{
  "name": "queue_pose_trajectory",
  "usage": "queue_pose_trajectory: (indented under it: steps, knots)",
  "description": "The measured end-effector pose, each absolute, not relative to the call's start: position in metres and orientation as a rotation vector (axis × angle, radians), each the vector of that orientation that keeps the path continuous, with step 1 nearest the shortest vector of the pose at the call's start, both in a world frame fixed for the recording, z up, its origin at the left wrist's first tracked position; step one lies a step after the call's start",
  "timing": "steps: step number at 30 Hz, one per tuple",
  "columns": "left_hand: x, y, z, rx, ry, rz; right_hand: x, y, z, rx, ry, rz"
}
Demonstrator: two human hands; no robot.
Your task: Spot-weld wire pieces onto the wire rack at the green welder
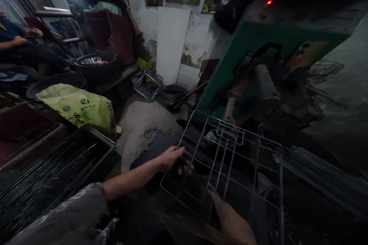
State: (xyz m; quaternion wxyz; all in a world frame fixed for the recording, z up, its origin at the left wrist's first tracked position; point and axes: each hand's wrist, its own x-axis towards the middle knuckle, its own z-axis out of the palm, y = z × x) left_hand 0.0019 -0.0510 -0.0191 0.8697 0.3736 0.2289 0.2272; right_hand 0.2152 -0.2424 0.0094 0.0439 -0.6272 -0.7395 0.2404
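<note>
A wire rack (212, 168), a rectangular grid of thin metal rods with a smaller wire loop near its far edge, is held tilted over my lap. My left hand (175, 158) grips its left side, thumb above the wire and fingers curled beneath. Nearer to me, my right hand (230, 216) closes on the inner rods from below; part of its fingers is dark and hard to make out. Just beyond the rack stands a green machine (218, 72) with thick cylindrical metal arms (266, 80) and a lit red lamp (269, 2).
At left, a dark bin (113, 147) holds many thin metal rods, with a yellow-green sack (83, 103) behind it. Bent wire frames (148, 84) lie near the wall. Long rods (322, 176) are bundled at right. Another person (17, 42) sits far left.
</note>
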Motion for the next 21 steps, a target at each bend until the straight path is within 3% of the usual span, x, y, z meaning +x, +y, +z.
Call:
queue_pose_trajectory:
  steps: [6, 11, 21]
  knots:
    - [0.005, -0.046, -0.019, 0.771, 0.475, 0.457, 0.218, -0.241, 0.005, -1.89, -2.275, 0.648]
    - [0.004, -0.049, -0.031, 0.754, 0.462, 0.474, 0.22, -0.243, -0.002, -1.908, -2.244, 0.759]
    - [0.031, -0.016, -0.024, 0.782, 0.403, 0.5, 0.233, -0.206, 0.034, -2.095, -2.211, 0.832]
